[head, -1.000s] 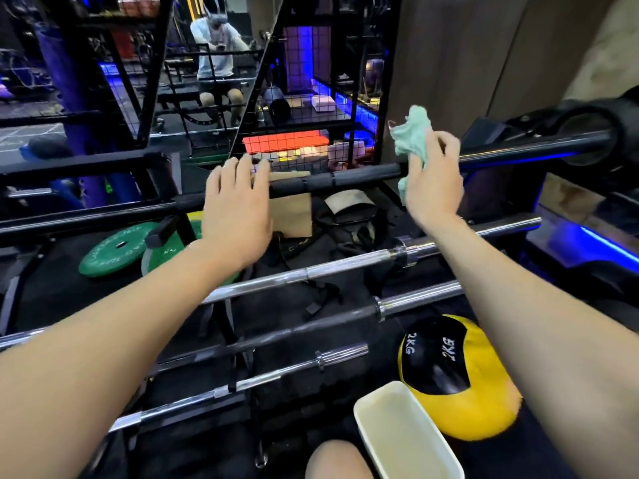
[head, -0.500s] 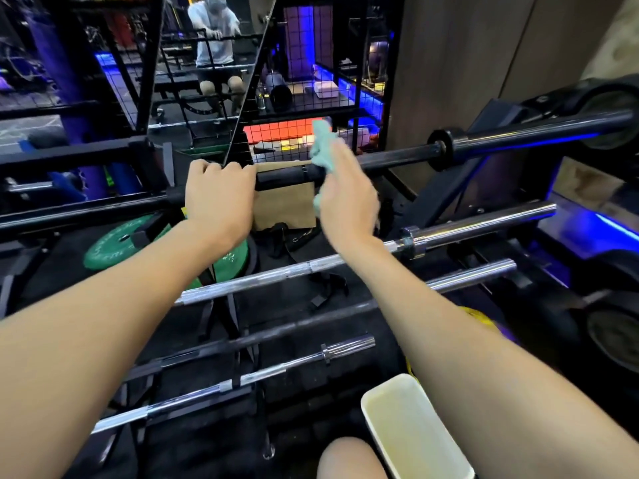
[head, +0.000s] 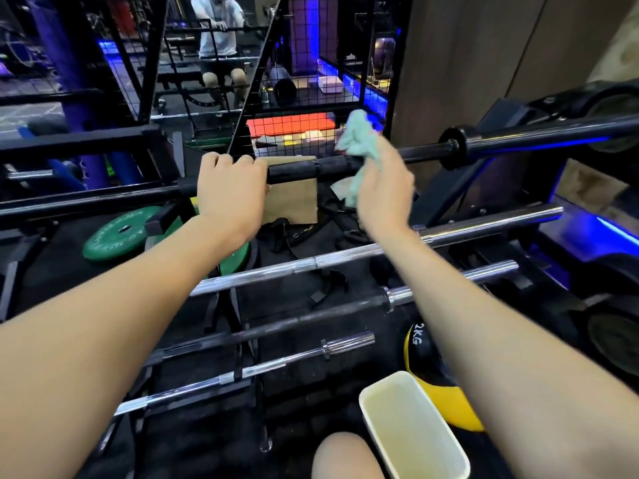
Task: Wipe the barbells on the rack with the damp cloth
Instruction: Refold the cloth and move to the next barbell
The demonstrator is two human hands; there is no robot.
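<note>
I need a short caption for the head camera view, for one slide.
Left hand grips the top black barbell while the right hand holds a green cloth against it.

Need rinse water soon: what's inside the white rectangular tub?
The white rectangular tub shows only a pale, bare-looking inner floor; water cannot be told. Its right side is covered by the right forearm.

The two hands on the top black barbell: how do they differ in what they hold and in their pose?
The left hand grips the top black barbell bare, fingers curled over it. The right hand holds a crumpled green cloth against the barbell, further right. The left hand looks sharp; the right hand is blurred. Both reach the same barbell.
</note>
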